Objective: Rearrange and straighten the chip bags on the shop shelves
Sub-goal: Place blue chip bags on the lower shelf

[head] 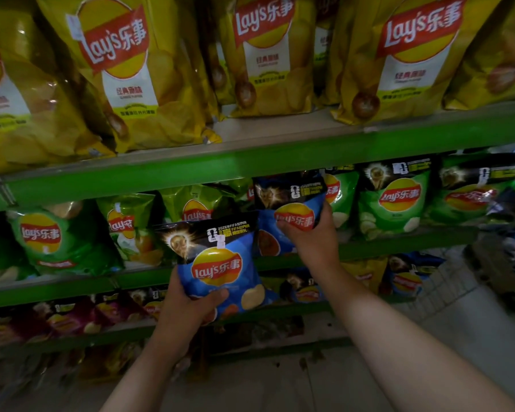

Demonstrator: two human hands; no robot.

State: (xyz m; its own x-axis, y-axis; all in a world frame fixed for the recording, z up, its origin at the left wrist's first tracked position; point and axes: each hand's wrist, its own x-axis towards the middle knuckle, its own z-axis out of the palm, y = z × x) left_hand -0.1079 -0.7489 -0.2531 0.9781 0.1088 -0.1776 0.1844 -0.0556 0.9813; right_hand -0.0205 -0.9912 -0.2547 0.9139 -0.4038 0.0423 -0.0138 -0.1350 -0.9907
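My left hand [191,310] grips the lower edge of a small blue Lay's chip bag [220,263], held upright in front of the middle shelf. My right hand [309,236] clasps a second blue bag [289,209] at its middle, up inside the middle shelf among green Lay's bags [393,200]. More green bags [45,239] stand on that shelf to the left, some leaning.
Large yellow Lay's bags [137,69] fill the top shelf above its green edge rail [250,168]. The shelves below carry purple bags [72,316] and blue and yellow bags [405,281]. Pale tiled floor [458,307] lies at the lower right.
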